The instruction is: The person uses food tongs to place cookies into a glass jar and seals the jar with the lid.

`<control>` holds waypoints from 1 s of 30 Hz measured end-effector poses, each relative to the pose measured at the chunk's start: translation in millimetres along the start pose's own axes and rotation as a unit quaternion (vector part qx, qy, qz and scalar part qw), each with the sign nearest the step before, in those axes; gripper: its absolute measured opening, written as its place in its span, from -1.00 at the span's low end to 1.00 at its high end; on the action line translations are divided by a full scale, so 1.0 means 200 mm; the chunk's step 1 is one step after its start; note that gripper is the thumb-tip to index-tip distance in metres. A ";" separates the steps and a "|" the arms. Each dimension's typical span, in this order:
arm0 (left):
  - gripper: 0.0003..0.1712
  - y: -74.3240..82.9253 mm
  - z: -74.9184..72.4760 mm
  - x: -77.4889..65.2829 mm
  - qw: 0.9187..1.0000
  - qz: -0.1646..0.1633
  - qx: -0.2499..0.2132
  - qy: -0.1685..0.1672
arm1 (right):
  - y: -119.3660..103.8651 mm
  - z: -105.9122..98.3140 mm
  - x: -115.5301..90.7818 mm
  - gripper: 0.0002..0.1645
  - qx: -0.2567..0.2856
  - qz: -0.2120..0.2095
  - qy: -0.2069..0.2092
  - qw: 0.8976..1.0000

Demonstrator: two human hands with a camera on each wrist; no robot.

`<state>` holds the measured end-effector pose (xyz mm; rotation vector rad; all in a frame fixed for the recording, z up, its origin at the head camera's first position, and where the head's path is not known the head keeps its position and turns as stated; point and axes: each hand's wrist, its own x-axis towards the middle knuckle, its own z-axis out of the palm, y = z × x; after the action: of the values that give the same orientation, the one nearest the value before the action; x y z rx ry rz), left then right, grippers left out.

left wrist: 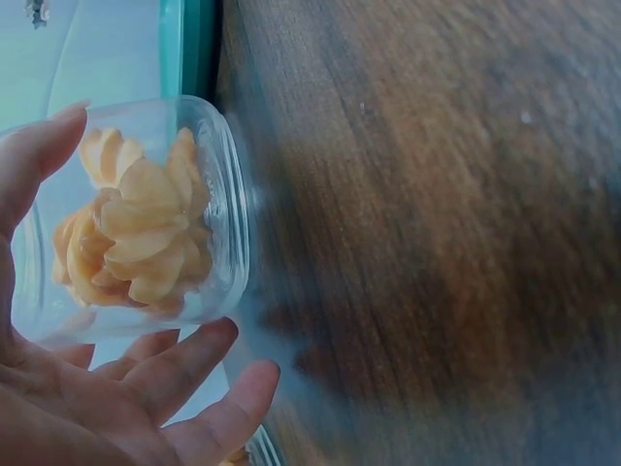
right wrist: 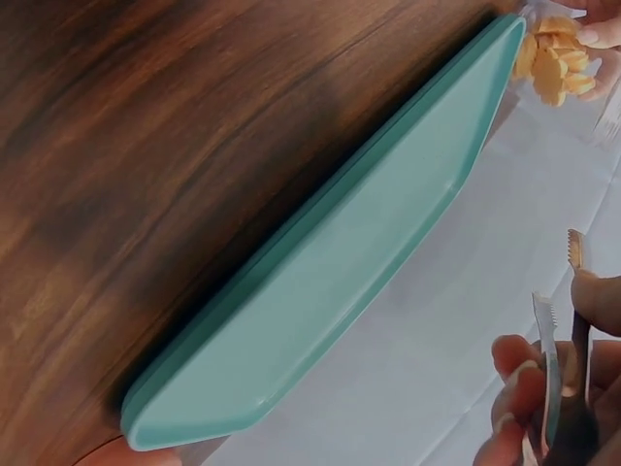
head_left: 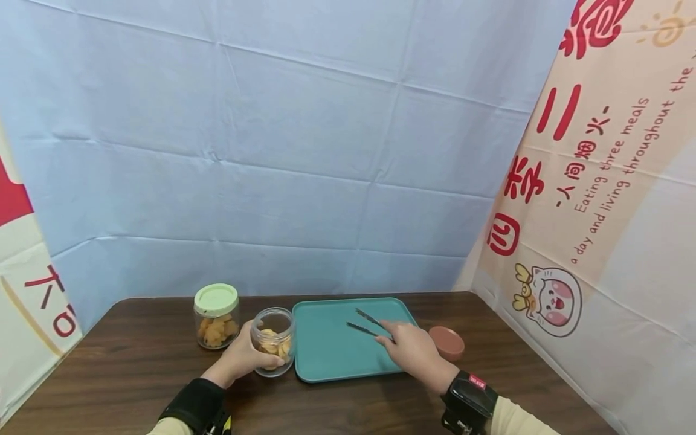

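My left hand (head_left: 246, 355) grips a clear open-topped jar (head_left: 273, 320) from its left side, fingers behind and thumb across the front. Inside the jar are several pale swirled cookies (left wrist: 141, 218). The jar stands on the table just left of a teal tray (head_left: 348, 356). Over the tray's right part, my right hand (head_left: 410, 347) holds metal tongs (head_left: 370, 323) between thumb and fingers. The serrated tips (right wrist: 575, 248) of the tongs are apart with nothing between them, and they point left toward the jar.
Behind my left hand stands a second jar (head_left: 216, 329) with a light green lid, holding orange-brown cookies. A reddish-brown round lid (head_left: 447, 342) lies right of the tray, beyond my right hand. The dark wooden table (head_left: 304, 411) ends at a pale blue cloth backdrop (head_left: 304, 181).
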<state>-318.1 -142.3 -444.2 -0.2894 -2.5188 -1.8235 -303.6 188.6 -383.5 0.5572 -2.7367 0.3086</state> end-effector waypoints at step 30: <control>0.15 -0.01 -0.01 0.01 1.000 0.008 -0.001 -0.008 | 0.13 0.00 -0.05 -0.55 0.014 0.033 0.012 0.999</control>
<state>-319.5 -144.4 -444.9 -0.3259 -2.5188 -1.8246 -305.7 215.9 -391.3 0.4683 -2.7354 0.3676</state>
